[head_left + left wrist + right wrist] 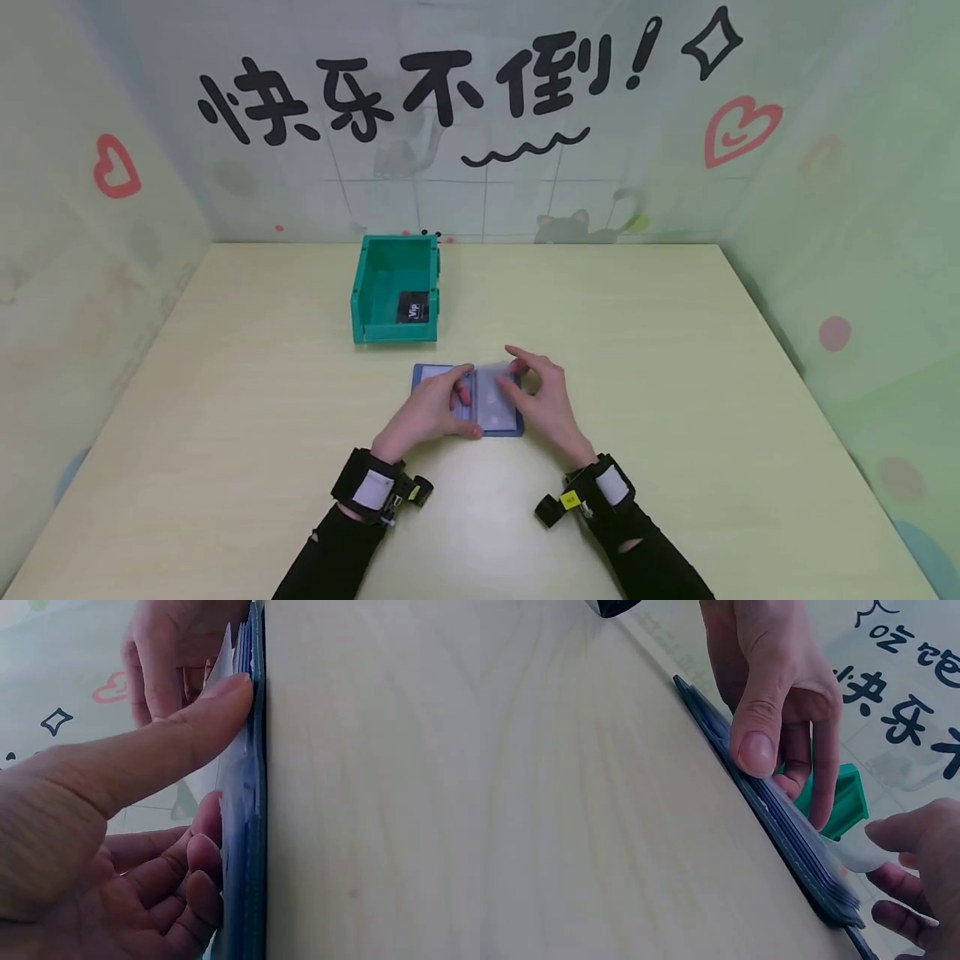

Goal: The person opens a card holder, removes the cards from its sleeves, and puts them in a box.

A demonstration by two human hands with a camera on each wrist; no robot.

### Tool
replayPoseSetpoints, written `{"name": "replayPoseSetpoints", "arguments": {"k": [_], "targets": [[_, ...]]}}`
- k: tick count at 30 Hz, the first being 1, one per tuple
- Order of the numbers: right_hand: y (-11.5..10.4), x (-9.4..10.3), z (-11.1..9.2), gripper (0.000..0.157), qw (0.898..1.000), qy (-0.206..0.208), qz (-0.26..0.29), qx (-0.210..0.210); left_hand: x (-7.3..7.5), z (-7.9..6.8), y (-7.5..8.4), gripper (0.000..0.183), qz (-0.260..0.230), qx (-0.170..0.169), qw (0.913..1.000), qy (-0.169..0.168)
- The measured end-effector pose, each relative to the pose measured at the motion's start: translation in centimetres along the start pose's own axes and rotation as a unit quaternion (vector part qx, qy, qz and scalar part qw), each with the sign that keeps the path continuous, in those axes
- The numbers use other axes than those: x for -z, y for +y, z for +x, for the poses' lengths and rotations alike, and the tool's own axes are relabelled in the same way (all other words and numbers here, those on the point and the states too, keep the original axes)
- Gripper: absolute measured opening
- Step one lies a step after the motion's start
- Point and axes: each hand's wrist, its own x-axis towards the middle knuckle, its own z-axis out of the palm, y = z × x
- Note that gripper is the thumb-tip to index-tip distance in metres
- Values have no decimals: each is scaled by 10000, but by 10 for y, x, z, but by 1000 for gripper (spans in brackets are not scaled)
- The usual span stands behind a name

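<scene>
A blue card holder [512, 432] lies spread on the table, its clear sleeve pages stacked inside. My left hand [431, 408] holds it near the fold: the thumb presses the near edge and the curled fingertips touch the pages. With thumb and fingers, my right hand [546, 398] pinches a clear sleeve page [855, 855], which bends up from the stack. In the left wrist view, the left thumb [202, 724] lies against the page edges, and the lifted page [220, 675] stands away from the others. Parts of the left page are hidden under the left hand.
Behind the card holder, a green open-front bin [396, 333] stands on the pale table [637, 333]. A black card [412, 307] marked "Vip" lies in the bin. Printed fabric walls [487, 200] surround the table at the back and both sides.
</scene>
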Motion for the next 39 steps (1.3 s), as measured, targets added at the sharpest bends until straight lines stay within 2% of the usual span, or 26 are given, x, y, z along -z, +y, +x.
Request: {"name": "replayPoseSetpoints", "arguments": {"k": [4, 9, 11, 14, 16, 18, 22, 27, 30, 33, 36, 39], "targets": [[-5, -3, 1, 41, 9992, 196, 122, -320, 3, 1, -3, 98, -81, -21, 9999, -96], [-9, -4, -7, 32, 9978, 217, 249, -576, 5, 0, -6, 92, -301, -52, 9995, -113], [-10, -4, -10, 23, 9966, 170, 365, -715, 5, 0, -6, 85, -403, -41, 9991, -85], [-9, -4, -13, 13, 9954, 103, 550, -784, 3, 2, -9, 62, -604, 5, 9982, 37], [-8, -6, -13, 12, 9960, 32, 624, -644, 2, 3, -10, 45, -708, 63, 9974, 108], [-9, -7, -14, 13, 9973, -30, 651, -325, 2, 5, -12, 33, -763, 105, 9969, 141], [-10, -9, -14, 21, 9967, -332, 615, 402, 3, 6, -12, 37, -767, 118, 9969, 131], [-9, -9, -13, 24, 9928, -681, 607, 780, 5, 6, -11, 39, -836, 137, 9963, 149], [-9, -8, -12, 23, 9933, -702, 269, 878, 7, 6, -12, 34, -799, 104, 9967, 133], [-7, -6, -11, 26, 9932, -603, -574, 816, 9, 7, -14, 28, -798, -2, 9967, 141], [-5, -2, -11, 37, 9856, -573, -1477, 593, 11, 7, -16, 27, -815, -62, 9965, 194], [-4, 1, -10, 47, 9789, -681, -1888, 398, 16, 5, -19, 21, -855, 122, 9958, 293]]}}
